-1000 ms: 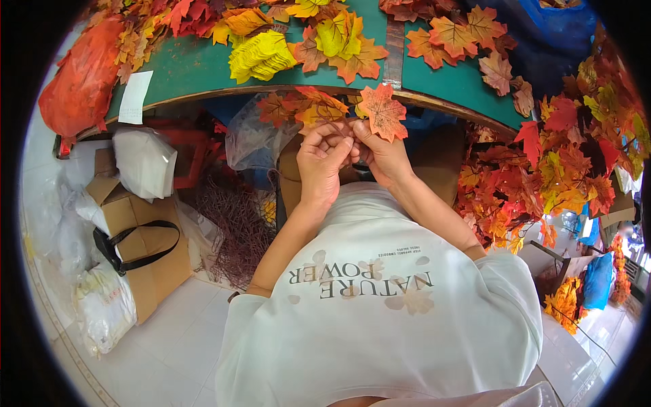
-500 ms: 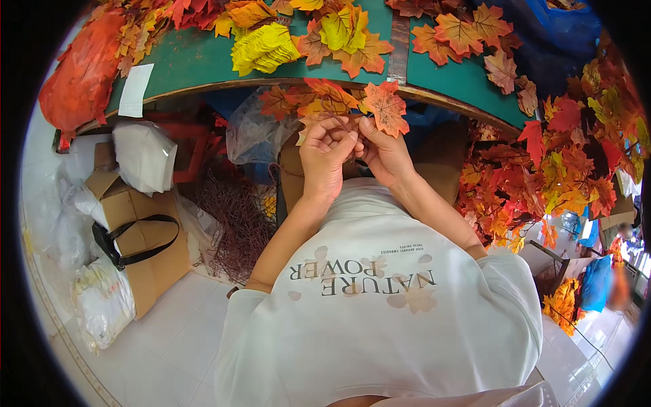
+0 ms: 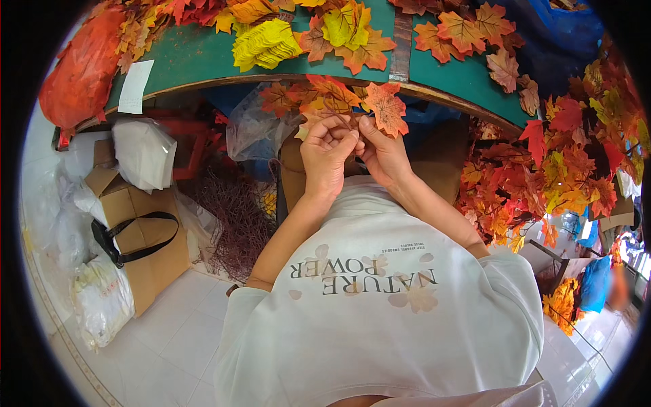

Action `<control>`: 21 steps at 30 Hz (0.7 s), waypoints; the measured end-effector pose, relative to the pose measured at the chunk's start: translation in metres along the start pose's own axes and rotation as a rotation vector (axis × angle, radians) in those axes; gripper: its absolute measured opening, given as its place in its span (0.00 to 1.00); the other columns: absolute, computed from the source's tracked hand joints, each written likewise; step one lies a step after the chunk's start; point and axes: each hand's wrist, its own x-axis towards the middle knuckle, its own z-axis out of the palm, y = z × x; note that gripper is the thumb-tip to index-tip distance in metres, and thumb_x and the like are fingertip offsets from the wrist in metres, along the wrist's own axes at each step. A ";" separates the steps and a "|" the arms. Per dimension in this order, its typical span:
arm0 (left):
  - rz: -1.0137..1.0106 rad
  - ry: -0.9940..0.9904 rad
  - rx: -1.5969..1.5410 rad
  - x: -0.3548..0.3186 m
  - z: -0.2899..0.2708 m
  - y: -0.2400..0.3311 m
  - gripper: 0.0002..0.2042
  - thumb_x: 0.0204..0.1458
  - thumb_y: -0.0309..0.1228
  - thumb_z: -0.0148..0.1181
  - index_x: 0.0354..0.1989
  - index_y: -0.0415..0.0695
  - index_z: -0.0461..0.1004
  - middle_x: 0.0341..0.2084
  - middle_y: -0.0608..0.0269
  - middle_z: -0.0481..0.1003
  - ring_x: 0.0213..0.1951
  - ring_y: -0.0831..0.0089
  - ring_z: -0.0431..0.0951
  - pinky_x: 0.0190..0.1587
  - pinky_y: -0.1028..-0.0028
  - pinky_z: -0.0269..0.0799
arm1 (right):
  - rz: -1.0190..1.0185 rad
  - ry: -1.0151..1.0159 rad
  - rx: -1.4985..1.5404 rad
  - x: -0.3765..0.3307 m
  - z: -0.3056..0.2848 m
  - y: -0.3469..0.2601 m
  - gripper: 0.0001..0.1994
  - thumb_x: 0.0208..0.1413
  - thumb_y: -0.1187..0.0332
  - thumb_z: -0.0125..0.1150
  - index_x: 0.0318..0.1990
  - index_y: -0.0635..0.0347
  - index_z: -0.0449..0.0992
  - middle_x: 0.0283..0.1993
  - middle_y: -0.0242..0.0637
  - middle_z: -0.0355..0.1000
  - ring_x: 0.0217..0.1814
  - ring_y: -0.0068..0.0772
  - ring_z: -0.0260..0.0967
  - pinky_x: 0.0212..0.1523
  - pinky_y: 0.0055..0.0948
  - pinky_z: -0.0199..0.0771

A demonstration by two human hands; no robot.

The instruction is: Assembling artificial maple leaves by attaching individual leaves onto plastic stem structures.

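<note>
Just below the table's edge, in front of my lap, both hands are together at an artificial maple-leaf branch (image 3: pixel 332 91) with orange, red and yellow leaves. My left hand (image 3: pixel 327 156) is closed, thumb against curled fingers, around the thin brown stem. My right hand (image 3: pixel 385 154) is closed too, its thumb pointing up beside an orange maple leaf (image 3: pixel 386 108) that stands above it. The two sets of fingertips meet at the stem. Exactly where each one pinches is partly hidden by the fingers.
A green table (image 3: pixel 196 64) with a worn edge bears a stack of yellow leaves (image 3: pixel 266 46) and loose orange leaves (image 3: pixel 468 30). Leafy branches (image 3: pixel 542 169) crowd the right. At left lie brown twig-like stems (image 3: pixel 227 220), a cardboard box (image 3: pixel 159 251) and a white paper slip (image 3: pixel 135 87).
</note>
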 end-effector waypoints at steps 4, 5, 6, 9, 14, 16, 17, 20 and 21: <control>0.020 0.017 -0.007 -0.001 0.003 -0.002 0.11 0.46 0.15 0.58 0.39 0.33 0.69 0.24 0.61 0.74 0.25 0.78 0.75 0.29 0.80 0.74 | 0.016 0.019 0.017 -0.001 -0.003 0.005 0.07 0.57 0.67 0.56 0.37 0.63 0.72 0.28 0.29 0.69 0.24 0.17 0.63 0.24 0.18 0.65; 0.018 0.018 -0.006 -0.001 0.002 -0.002 0.11 0.46 0.15 0.58 0.39 0.33 0.69 0.24 0.61 0.74 0.25 0.78 0.75 0.29 0.80 0.74 | 0.057 0.020 0.098 -0.002 -0.001 0.005 0.08 0.57 0.67 0.55 0.38 0.62 0.72 0.29 0.28 0.69 0.25 0.17 0.62 0.26 0.18 0.65; 0.011 0.012 0.003 0.000 0.002 -0.003 0.11 0.46 0.15 0.58 0.39 0.33 0.69 0.24 0.61 0.74 0.25 0.77 0.75 0.29 0.80 0.74 | 0.097 0.022 0.179 -0.004 0.000 0.004 0.08 0.58 0.66 0.54 0.38 0.61 0.72 0.30 0.27 0.69 0.26 0.17 0.62 0.27 0.18 0.64; -0.016 -0.006 0.033 0.003 0.001 -0.001 0.11 0.46 0.15 0.58 0.39 0.33 0.69 0.25 0.60 0.74 0.24 0.77 0.75 0.30 0.80 0.74 | 0.102 0.016 0.264 -0.003 -0.001 0.004 0.08 0.59 0.65 0.52 0.40 0.59 0.72 0.31 0.27 0.68 0.27 0.17 0.61 0.30 0.18 0.64; -0.036 -0.024 0.056 0.003 0.001 0.000 0.11 0.45 0.15 0.58 0.39 0.33 0.70 0.26 0.59 0.75 0.24 0.77 0.75 0.30 0.80 0.74 | 0.144 0.026 0.289 -0.002 -0.004 0.003 0.08 0.59 0.66 0.52 0.42 0.58 0.71 0.32 0.28 0.69 0.26 0.17 0.61 0.29 0.18 0.64; -0.039 -0.020 0.076 0.004 0.003 0.000 0.11 0.46 0.15 0.58 0.39 0.34 0.70 0.25 0.61 0.73 0.26 0.75 0.75 0.29 0.79 0.74 | 0.144 0.030 0.301 -0.001 -0.004 0.003 0.08 0.59 0.66 0.52 0.42 0.58 0.71 0.32 0.28 0.69 0.26 0.17 0.61 0.29 0.18 0.64; -0.040 -0.020 0.076 0.004 0.003 0.000 0.11 0.46 0.15 0.58 0.39 0.34 0.70 0.25 0.61 0.73 0.26 0.75 0.75 0.29 0.79 0.74 | 0.139 0.027 0.294 -0.001 -0.006 0.003 0.08 0.59 0.66 0.52 0.42 0.58 0.71 0.31 0.28 0.69 0.26 0.17 0.61 0.29 0.18 0.64; -0.043 -0.010 0.080 0.005 0.003 -0.002 0.11 0.46 0.15 0.58 0.40 0.34 0.70 0.24 0.61 0.73 0.25 0.75 0.75 0.29 0.79 0.74 | 0.117 0.022 0.280 -0.002 -0.004 0.003 0.08 0.59 0.66 0.52 0.41 0.58 0.72 0.31 0.27 0.68 0.26 0.16 0.61 0.29 0.18 0.64; -0.049 -0.005 0.066 0.005 0.003 -0.002 0.11 0.45 0.15 0.58 0.39 0.33 0.70 0.25 0.60 0.74 0.25 0.76 0.75 0.29 0.80 0.74 | 0.098 0.020 0.273 -0.002 -0.003 0.003 0.08 0.59 0.65 0.52 0.41 0.57 0.72 0.31 0.27 0.68 0.26 0.16 0.61 0.30 0.17 0.64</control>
